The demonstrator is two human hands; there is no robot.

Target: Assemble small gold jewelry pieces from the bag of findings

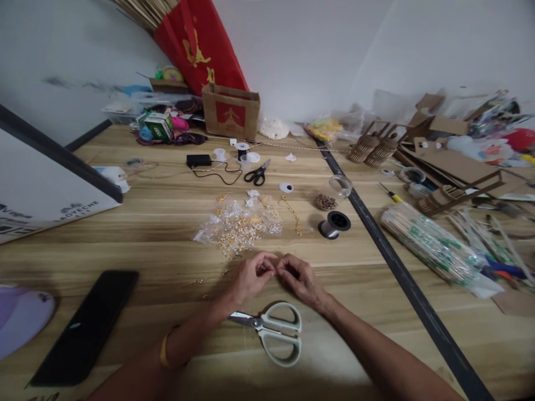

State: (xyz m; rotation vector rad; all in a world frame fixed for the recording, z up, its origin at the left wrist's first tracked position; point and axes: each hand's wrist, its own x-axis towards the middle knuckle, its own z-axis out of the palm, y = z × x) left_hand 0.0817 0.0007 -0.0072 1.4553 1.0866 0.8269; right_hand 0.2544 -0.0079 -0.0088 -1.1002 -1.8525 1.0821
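Observation:
My left hand and my right hand meet at the fingertips above the wooden table. Both are pinched closed; whatever sits between the fingers is too small to make out. Just beyond them lies a heap of gold and silver jewellery findings, partly on clear plastic bags. White-handled scissors rest below my hands, blades pointing left under my left wrist. A thin gold chain lies left of my left hand. Farther off are another gold chain and a spool of wire.
A black phone lies at the left. Small black scissors, a clear jar of beads and a paper bag stand farther back. Packed wooden sticks lie at the right, past a dark strip.

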